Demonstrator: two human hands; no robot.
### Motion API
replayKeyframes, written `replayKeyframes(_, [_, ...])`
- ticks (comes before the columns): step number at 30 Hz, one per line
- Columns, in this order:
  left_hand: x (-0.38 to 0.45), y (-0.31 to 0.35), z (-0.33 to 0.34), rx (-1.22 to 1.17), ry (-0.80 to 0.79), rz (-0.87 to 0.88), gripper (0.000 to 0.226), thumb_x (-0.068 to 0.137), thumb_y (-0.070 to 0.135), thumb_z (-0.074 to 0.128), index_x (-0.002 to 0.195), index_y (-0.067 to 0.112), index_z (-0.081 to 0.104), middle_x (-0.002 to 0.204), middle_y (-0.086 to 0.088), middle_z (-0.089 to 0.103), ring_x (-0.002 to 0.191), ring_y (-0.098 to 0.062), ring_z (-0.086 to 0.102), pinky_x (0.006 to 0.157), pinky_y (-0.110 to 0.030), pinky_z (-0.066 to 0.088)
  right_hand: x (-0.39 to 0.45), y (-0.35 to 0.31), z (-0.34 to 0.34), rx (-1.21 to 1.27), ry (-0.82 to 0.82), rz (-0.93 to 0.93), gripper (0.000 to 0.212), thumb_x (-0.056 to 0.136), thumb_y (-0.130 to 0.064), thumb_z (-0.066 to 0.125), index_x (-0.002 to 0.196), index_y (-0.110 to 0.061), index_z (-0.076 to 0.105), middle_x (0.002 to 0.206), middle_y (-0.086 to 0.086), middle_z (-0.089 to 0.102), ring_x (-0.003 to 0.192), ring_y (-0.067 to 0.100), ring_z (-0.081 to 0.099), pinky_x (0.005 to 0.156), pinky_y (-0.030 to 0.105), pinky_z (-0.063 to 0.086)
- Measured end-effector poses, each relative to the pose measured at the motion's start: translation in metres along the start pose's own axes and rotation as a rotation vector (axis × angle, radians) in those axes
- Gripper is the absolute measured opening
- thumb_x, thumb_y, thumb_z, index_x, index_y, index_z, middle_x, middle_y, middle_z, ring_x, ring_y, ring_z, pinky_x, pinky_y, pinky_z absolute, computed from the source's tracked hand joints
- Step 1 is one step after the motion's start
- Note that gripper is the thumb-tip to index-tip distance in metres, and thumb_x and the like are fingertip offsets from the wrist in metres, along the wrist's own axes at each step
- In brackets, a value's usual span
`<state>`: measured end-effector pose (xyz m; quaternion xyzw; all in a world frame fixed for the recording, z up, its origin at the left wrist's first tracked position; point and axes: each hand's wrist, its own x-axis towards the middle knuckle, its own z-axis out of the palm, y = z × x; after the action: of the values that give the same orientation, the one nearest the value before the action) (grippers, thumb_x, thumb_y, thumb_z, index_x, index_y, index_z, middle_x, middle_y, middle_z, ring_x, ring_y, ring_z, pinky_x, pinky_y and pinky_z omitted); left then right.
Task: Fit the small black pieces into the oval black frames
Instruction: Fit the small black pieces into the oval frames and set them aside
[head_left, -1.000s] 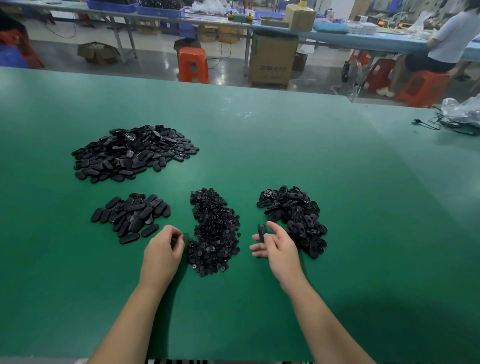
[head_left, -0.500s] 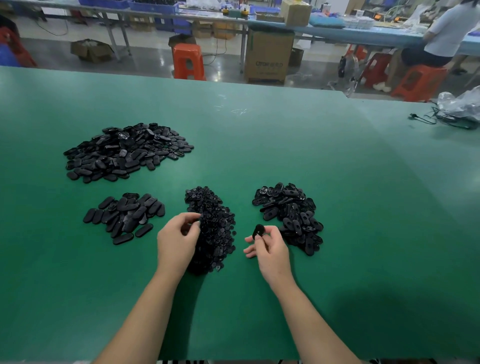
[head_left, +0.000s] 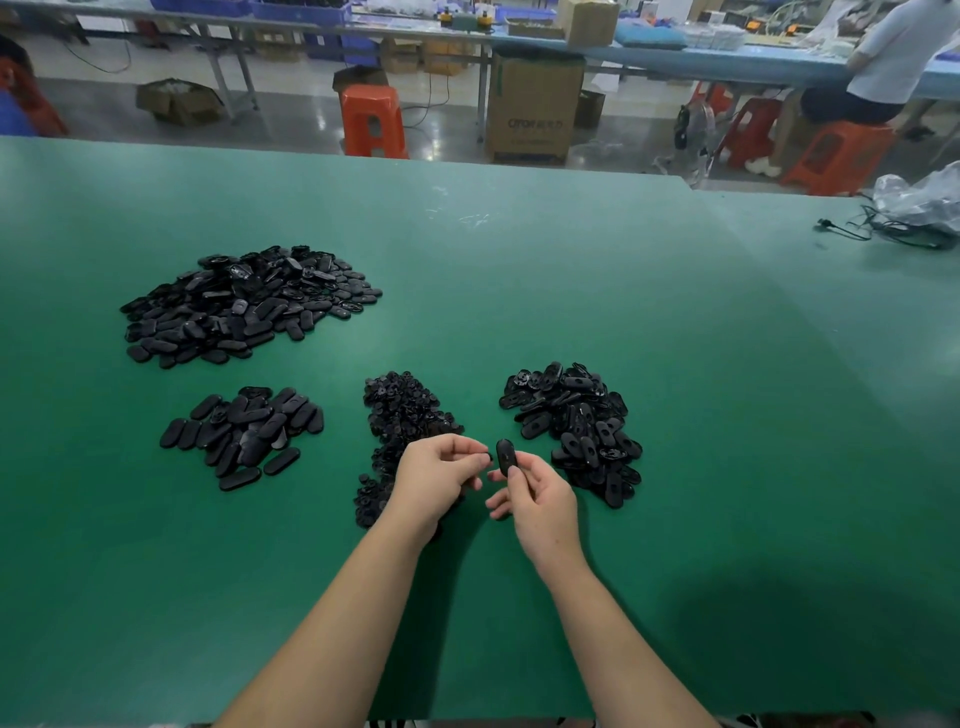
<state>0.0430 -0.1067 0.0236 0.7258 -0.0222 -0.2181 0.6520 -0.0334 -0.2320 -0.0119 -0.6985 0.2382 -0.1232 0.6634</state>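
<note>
My right hand (head_left: 540, 501) pinches one oval black frame (head_left: 505, 454) upright above the green table (head_left: 675, 415). My left hand (head_left: 434, 480) is raised beside it, and its fingertips pinch a small black piece (head_left: 487, 457) that is barely visible close to the frame. Behind my left hand lies the heap of small black pieces (head_left: 405, 415). The heap of oval frames (head_left: 576, 421) lies to the right of my right hand.
Two piles of oval black parts lie on the left, a small near pile (head_left: 244, 431) and a large far pile (head_left: 244, 304). A plastic bag with cables (head_left: 919, 208) sits at the far right. Beyond the table's far edge are stools, boxes and a seated person.
My left hand lifted off the small-piece heap and moved right toward the frame. My right hand raised the frame and turned it upright. The two hands now nearly meet.
</note>
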Motion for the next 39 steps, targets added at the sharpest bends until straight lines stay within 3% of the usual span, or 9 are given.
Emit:
replayKeyframes(6, [0.001, 0.001, 0.003, -0.006, 0.052, -0.035, 0.005, 0.085, 0.008, 0.079, 0.083, 0.012, 0.077, 0.062, 0.002, 0.067, 0.051, -0.007, 0.053, 0.049, -0.018, 0.044, 0.0, -0.001, 0.0, -0.015, -0.006, -0.018, 0.028, 0.104, -0.009, 0.05, 0.129, -0.007, 0.062, 0.087, -0.001, 0.076, 0.062, 0.016, 0.069, 0.058, 0.027, 0.057])
replayKeyframes(12, [0.0, 0.008, 0.008, 0.283, 0.082, 0.132, 0.011, 0.087, 0.017, 0.077, 0.079, 0.025, 0.076, 0.07, 0.012, 0.072, 0.06, 0.002, 0.061, 0.057, -0.016, 0.046, -0.001, -0.002, 0.001, -0.038, -0.013, -0.037, 0.024, 0.104, -0.009, 0.051, 0.122, -0.013, 0.067, 0.088, -0.004, 0.076, 0.059, 0.015, 0.068, 0.057, 0.025, 0.056])
replayKeyframes(17, [-0.006, 0.012, 0.016, 0.465, 0.091, 0.225, 0.018, 0.089, 0.014, 0.073, 0.077, 0.027, 0.072, 0.07, 0.015, 0.07, 0.062, 0.011, 0.061, 0.059, -0.006, 0.042, -0.002, -0.002, 0.0, -0.062, -0.024, -0.063, 0.024, 0.103, -0.012, 0.053, 0.111, -0.027, 0.069, 0.091, -0.007, 0.078, 0.06, 0.018, 0.071, 0.06, 0.028, 0.058])
replayKeyframes(22, [-0.01, 0.017, 0.02, 0.556, 0.082, 0.248, 0.011, 0.092, 0.014, 0.069, 0.085, 0.022, 0.074, 0.082, 0.012, 0.072, 0.079, -0.003, 0.068, 0.075, -0.019, 0.051, -0.002, -0.002, 0.0, -0.08, -0.013, -0.091, 0.031, 0.103, -0.012, 0.054, 0.098, -0.039, 0.067, 0.086, -0.008, 0.077, 0.058, 0.017, 0.07, 0.065, 0.041, 0.062])
replayKeyframes(26, [-0.012, 0.021, 0.02, 0.592, 0.085, 0.264, 0.01, 0.092, 0.015, 0.069, 0.089, 0.021, 0.075, 0.086, 0.01, 0.073, 0.084, -0.007, 0.069, 0.081, -0.023, 0.053, -0.003, -0.002, 0.001, -0.085, -0.013, -0.097, 0.031, 0.102, -0.012, 0.054, 0.096, -0.039, 0.068, 0.084, -0.007, 0.077, 0.058, 0.017, 0.07, 0.065, 0.041, 0.062])
replayKeyframes(30, [-0.011, 0.02, 0.019, 0.594, 0.085, 0.263, 0.01, 0.092, 0.014, 0.07, 0.089, 0.021, 0.076, 0.084, 0.011, 0.073, 0.082, -0.006, 0.068, 0.08, -0.021, 0.052, -0.003, -0.002, 0.001, -0.082, -0.024, -0.092, 0.027, 0.102, -0.013, 0.054, 0.099, -0.036, 0.069, 0.085, -0.005, 0.077, 0.059, 0.019, 0.07, 0.065, 0.044, 0.062])
replayKeyframes(35, [-0.008, 0.015, 0.019, 0.612, 0.089, 0.259, 0.012, 0.092, 0.016, 0.07, 0.086, 0.026, 0.076, 0.079, 0.017, 0.069, 0.075, 0.004, 0.063, 0.067, -0.003, 0.043, -0.003, -0.002, 0.0, -0.081, -0.026, -0.091, 0.027, 0.103, -0.014, 0.054, 0.099, -0.036, 0.069, 0.084, -0.005, 0.076, 0.06, 0.018, 0.07, 0.066, 0.042, 0.062])
replayKeyframes(37, [-0.009, 0.013, 0.021, 0.636, 0.095, 0.288, 0.013, 0.092, 0.018, 0.069, 0.089, 0.027, 0.076, 0.081, 0.018, 0.068, 0.073, 0.003, 0.062, 0.069, -0.009, 0.048, -0.004, -0.003, 0.0, -0.086, -0.027, -0.087, 0.026, 0.103, -0.014, 0.053, 0.099, -0.034, 0.069, 0.083, -0.005, 0.076, 0.062, 0.017, 0.071, 0.066, 0.039, 0.062])
replayKeyframes(39, [-0.011, 0.01, 0.024, 0.733, 0.105, 0.365, 0.013, 0.094, 0.021, 0.066, 0.096, 0.026, 0.078, 0.091, 0.015, 0.066, 0.078, -0.004, 0.062, 0.076, -0.025, 0.054, -0.003, -0.003, -0.001, -0.086, -0.004, -0.086, 0.024, 0.103, -0.014, 0.054, 0.098, -0.032, 0.07, 0.083, -0.006, 0.077, 0.067, 0.012, 0.071, 0.068, 0.032, 0.06])
